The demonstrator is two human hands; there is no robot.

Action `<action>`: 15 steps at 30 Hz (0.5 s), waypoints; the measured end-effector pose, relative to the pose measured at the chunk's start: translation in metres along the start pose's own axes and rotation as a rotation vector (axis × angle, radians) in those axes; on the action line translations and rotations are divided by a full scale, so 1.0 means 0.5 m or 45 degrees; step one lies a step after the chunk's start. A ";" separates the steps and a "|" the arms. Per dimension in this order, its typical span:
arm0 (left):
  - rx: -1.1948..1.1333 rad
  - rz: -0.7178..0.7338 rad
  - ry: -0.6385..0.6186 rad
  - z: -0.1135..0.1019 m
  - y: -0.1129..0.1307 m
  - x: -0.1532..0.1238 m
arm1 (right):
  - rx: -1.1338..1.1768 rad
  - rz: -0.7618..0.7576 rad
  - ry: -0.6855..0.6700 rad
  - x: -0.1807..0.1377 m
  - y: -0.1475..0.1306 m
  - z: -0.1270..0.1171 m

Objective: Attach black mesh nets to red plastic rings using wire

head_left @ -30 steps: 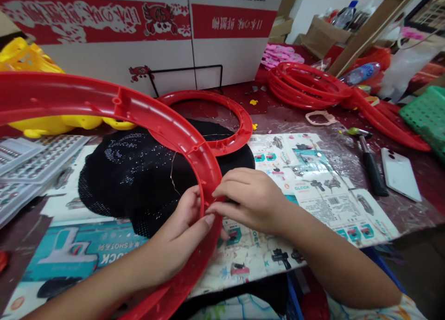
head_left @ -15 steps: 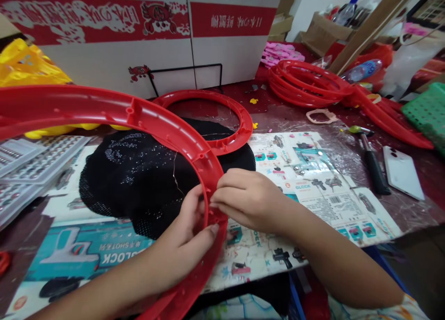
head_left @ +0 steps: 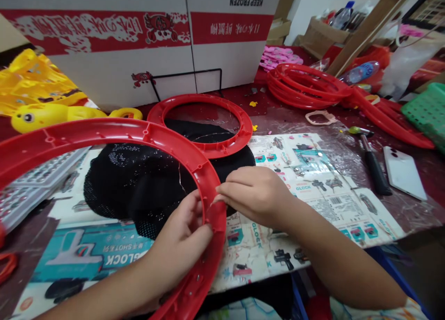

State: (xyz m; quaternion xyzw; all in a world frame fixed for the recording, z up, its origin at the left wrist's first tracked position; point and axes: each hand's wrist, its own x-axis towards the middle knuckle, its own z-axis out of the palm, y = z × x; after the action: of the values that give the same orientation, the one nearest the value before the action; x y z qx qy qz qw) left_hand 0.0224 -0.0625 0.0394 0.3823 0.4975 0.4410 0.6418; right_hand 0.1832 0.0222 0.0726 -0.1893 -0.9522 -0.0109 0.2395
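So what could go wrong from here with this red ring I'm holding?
The thin wire shows through the red ring's opening, near the left hand, so it might snag. The ring's far side passes in front of the plastic tray in this view; a swing could perhaps bump it. Anything small pinched in the right hand, which I can't make out, could slip.

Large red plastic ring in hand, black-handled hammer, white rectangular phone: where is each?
Large red plastic ring [head_left: 177, 149], head view: its upper curve.
Black-handled hammer [head_left: 377, 171], head view: its grip.
White rectangular phone [head_left: 405, 174], head view: middle of its back.
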 end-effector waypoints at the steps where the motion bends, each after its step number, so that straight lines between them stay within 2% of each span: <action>1: 0.030 -0.001 -0.027 -0.001 -0.003 -0.002 | 0.029 0.004 0.009 0.000 0.000 -0.003; 7: 0.150 -0.078 -0.114 -0.012 -0.017 -0.021 | 0.399 0.056 0.022 0.008 -0.010 -0.010; 10: 0.176 -0.102 -0.171 -0.020 -0.021 -0.024 | 0.555 0.150 -0.058 0.010 -0.010 -0.013; 13: 0.218 -0.106 -0.305 -0.020 -0.023 -0.023 | 0.651 0.235 -0.168 0.012 -0.005 -0.017; 15: 0.141 -0.142 -0.336 -0.015 -0.024 -0.022 | 0.677 0.255 -0.219 0.012 0.000 -0.020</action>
State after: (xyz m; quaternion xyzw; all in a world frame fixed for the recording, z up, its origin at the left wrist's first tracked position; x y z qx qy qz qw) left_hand 0.0163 -0.0763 0.0300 0.4435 0.4527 0.3225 0.7031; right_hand 0.1830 0.0232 0.0842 -0.2132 -0.9150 0.2788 0.1991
